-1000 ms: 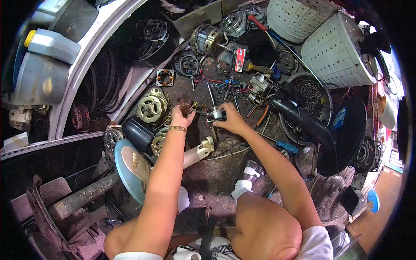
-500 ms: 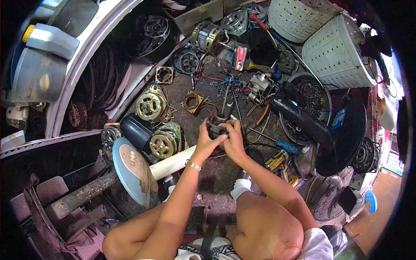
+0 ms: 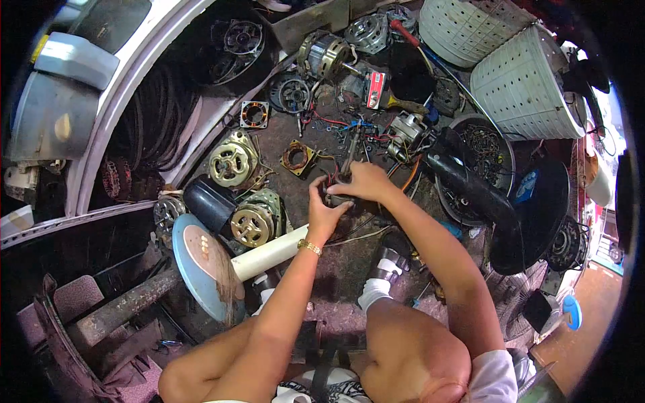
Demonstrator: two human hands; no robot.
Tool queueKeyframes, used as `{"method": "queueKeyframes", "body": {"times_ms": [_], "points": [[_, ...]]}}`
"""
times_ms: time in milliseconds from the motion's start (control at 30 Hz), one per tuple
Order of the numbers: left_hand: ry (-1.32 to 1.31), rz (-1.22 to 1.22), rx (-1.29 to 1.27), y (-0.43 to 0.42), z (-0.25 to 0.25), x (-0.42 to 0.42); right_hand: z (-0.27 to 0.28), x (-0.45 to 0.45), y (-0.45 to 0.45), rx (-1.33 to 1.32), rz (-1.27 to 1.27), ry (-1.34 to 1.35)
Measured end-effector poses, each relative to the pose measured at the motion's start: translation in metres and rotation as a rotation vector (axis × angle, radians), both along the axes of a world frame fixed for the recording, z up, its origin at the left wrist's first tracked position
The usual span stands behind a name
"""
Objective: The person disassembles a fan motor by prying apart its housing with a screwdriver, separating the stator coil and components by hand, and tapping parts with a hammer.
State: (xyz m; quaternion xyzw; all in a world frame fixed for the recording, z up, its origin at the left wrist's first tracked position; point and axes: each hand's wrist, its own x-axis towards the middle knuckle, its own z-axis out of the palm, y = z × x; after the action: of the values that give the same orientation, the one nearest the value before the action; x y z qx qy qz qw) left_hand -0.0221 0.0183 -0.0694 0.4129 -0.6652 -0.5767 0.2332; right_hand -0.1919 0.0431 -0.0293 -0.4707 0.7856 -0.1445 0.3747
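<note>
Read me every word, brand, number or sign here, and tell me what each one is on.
No text is legible.
Red-and-white box: print too small to read.
Blue label on the black disc: markings too blurred to read.

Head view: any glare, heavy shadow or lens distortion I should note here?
Head view: black, rounded corners suggest a wide lens; head view: glare washes out the far right edge; head view: deep shade swallows the black loops and detail between the hands.
</note>
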Motion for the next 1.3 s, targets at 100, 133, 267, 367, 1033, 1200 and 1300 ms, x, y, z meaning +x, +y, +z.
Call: {"method": "queueKeyframes", "body": {"times_ms": [100, 133, 267, 367, 1033, 1200, 1300], "points": [[0.016, -0.029, 0.126, -0.007, -0.010, 0.009, -0.024, 0.004, -0.009, 0.037, 0.030, -0.128], [-0.024, -0.067, 0.105, -0.008, -0.009, 0.011, -0.027, 0.007, -0.009, 0.038, 0.034, -0.130], [-0.389, -0.066, -0.328, 0.010, 0.016, -0.012, -0.012, 0.022, -0.012, 0.120, -0.087, -0.057], [-0.390, 0.201, -0.357, 0.016, 0.005, -0.028, -0.003, 0.025, -0.009, 0.065, -0.124, -0.046], [-0.242, -0.146, -0.015, -0.027, -0.002, 0.003, 0.007, -0.018, 0.013, -0.532, -0.161, -0.136], [-0.340, -0.224, -0.092, -0.039, 0.016, -0.007, 0.044, 0.008, -0.007, -0.593, 0.663, 0.690], [-0.346, -0.293, -0.145, -0.049, 0.010, 0.001, -0.001, 0.031, -0.019, -0.345, 0.736, 0.759]]}}
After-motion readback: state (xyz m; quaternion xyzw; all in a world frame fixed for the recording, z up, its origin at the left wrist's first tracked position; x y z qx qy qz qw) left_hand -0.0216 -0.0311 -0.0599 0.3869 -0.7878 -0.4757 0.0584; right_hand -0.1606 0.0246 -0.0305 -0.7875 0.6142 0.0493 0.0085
